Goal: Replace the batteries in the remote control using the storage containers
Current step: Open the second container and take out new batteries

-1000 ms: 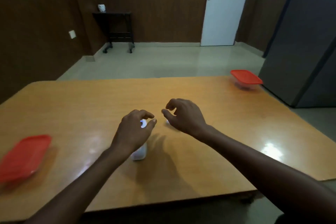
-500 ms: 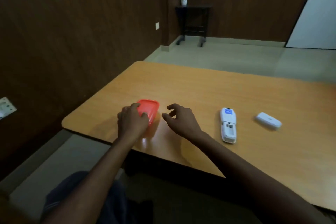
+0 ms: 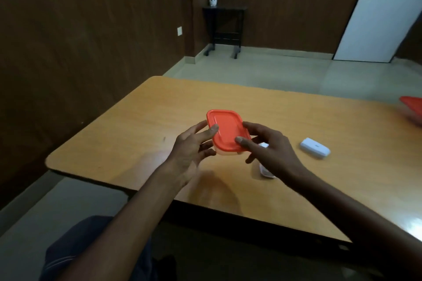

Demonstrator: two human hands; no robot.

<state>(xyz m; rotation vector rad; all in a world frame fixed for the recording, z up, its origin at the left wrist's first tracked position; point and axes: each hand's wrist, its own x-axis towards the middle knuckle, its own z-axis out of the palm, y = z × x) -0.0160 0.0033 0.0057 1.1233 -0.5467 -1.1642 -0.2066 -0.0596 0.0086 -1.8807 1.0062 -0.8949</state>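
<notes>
A small storage container with a red lid (image 3: pixel 227 129) is lifted above the wooden table (image 3: pixel 141 121), lid closed. My left hand (image 3: pixel 194 146) grips its left side, thumb on the lid. My right hand (image 3: pixel 267 146) holds its right side, thumb on the lid's near corner. The white remote control (image 3: pixel 266 171) lies on the table, mostly hidden under my right hand. Its white battery cover (image 3: pixel 315 148) lies apart to the right.
A second red-lidded container (image 3: pixel 412 107) sits at the table's far right, cut off by the frame. The table's near edge and left corner are close to my arms. A dark wall runs along the left; a small black stand (image 3: pixel 225 29) is in the far corner.
Both hands closed on the red-lidded container and lifted it off the table's left part toward the middle, above the remote. The view swung back to the right.
</notes>
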